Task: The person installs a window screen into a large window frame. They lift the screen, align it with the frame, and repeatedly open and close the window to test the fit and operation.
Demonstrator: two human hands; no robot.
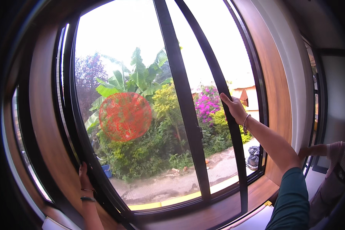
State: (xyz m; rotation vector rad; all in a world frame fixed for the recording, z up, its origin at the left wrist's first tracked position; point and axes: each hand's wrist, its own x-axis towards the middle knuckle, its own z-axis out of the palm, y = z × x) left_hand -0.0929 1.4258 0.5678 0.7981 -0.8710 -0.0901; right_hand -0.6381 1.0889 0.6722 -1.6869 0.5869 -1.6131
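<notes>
A dark-framed window panel [234, 130] stands tilted in front of the window opening; its right upright bows in the picture and its lower corner overhangs the wooden sill. My right hand [235, 109] grips that upright about halfway up, thumb on the near face. Low on the left, my left hand [84, 176] holds the dark left upright [73, 115]; part of its fingers is hidden behind the edge. Fine mesh texture shows over the view outside. A red lacy disc [125, 116] appears on the pane, left of the middle stile [180, 96].
Wooden lining [274, 76] and a sill [262, 191] surround the opening. Outside are bushes, pink flowers [207, 103], a paved strip and black bags [253, 155]. At the far right stands another person in a striped top [339, 153], one arm reaching toward the window wall.
</notes>
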